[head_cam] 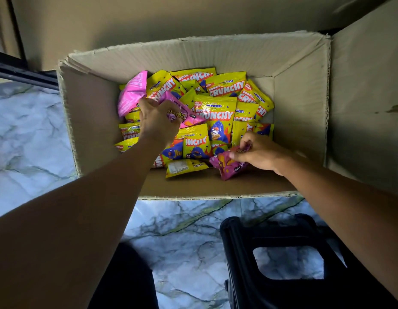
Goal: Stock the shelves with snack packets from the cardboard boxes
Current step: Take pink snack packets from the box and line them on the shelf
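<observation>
An open cardboard box [300, 101] on the floor holds several yellow "Crunchy" snack packets [215, 117] and a few pink ones. My left hand [158, 123] reaches into the box's left side and grips pink packets [132, 94], one sticking up to the left and another [189, 119] lying to the right of the fingers. My right hand [260, 152] is at the near right of the box and pinches a pink-purple packet [227, 166] by its top edge.
A black plastic stool [282, 259] stands on the marble-patterned floor [26, 134] just in front of the box, under my right forearm. A second cardboard box [367, 85] adjoins on the right. A beige wall or panel rises behind.
</observation>
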`<state>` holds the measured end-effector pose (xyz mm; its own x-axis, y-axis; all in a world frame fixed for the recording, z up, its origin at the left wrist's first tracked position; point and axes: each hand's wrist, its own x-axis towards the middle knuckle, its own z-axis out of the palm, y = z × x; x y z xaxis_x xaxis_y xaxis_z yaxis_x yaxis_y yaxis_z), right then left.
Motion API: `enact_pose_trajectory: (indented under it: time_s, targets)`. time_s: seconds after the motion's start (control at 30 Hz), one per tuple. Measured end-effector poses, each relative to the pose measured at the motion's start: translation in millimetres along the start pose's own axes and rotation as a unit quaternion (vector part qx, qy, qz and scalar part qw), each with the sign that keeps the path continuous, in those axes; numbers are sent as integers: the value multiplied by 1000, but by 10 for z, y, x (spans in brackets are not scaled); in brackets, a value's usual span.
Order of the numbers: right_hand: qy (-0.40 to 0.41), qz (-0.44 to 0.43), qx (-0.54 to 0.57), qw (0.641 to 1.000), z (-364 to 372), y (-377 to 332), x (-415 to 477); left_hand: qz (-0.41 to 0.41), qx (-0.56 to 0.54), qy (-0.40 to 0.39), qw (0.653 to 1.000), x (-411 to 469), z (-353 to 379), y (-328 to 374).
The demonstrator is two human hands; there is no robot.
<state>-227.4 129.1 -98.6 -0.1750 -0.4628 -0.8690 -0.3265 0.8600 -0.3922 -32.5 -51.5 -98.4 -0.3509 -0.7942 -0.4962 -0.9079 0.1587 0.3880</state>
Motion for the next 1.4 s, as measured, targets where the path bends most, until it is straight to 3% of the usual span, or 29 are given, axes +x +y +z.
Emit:
enact_pose_trajectory:
  time_s: [0.23,0.43,0.73,0.93,1.2,1.4]
  targets:
    - [28,-29,101,994,-121,-130,-118,-28,23,-37,999,-90,-25,152]
    - [104,-71,126,984,-342,-350,-590,-23,-16,-9,1000,-477,-515,466]
    - [177,-218,64,958,-1011,-1258,-1935,-35,-113,66,991,-1405,-1927,1033]
    - [188,-268,18,945,-1514,-2003,-3096,-22,-196,113,974,-2067,-3002,1495]
    - [170,-363,20,916,-2028,-2910,-4573,90,-229,230,942,-3028,-4376,2124]
    - [212,-477,25,852,-2414,-3537,-5562,184,-240,316,899,-3564,-5260,2473]
